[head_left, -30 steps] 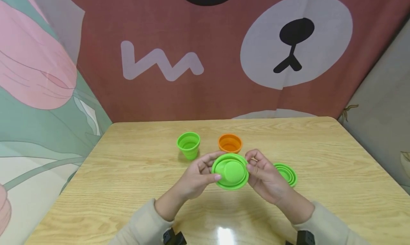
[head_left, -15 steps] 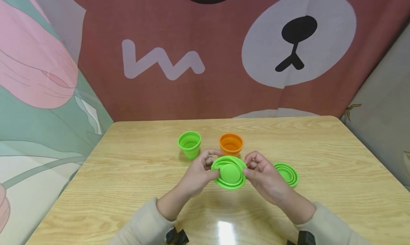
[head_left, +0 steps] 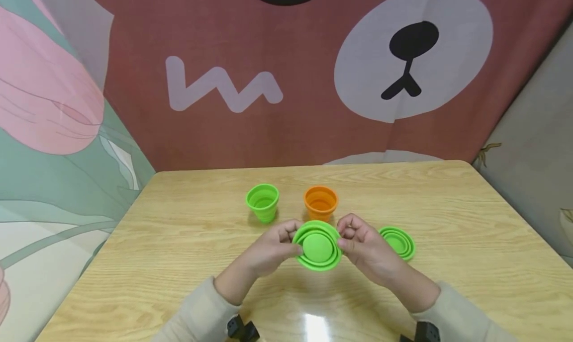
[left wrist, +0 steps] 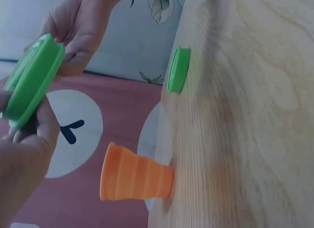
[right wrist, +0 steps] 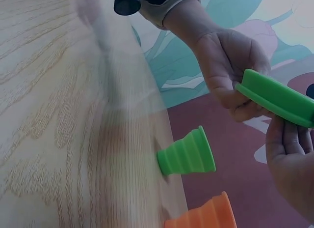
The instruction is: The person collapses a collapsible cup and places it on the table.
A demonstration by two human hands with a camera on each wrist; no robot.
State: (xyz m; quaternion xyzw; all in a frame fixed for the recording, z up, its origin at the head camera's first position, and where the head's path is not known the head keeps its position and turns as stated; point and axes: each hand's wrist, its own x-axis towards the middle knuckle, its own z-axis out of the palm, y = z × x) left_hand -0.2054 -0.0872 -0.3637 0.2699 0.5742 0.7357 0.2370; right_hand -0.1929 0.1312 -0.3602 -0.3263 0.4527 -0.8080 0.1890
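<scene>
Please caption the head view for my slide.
Left hand and right hand hold a flattened green cup above a table, an orange cup behind.

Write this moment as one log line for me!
left hand: holds collapsed green cup | right hand: holds same cup | table: tall green cup, orange cup, second collapsed cup

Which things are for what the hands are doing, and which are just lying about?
In the job:
round, ringed, rubbery-looking green disc, held between the left grip and right grip

Just about, untouched (maybe needed later):
tapered, rubbery-looking green cup
tapered, rubbery-looking orange cup
second round, ringed green disc on the wooden table
</scene>
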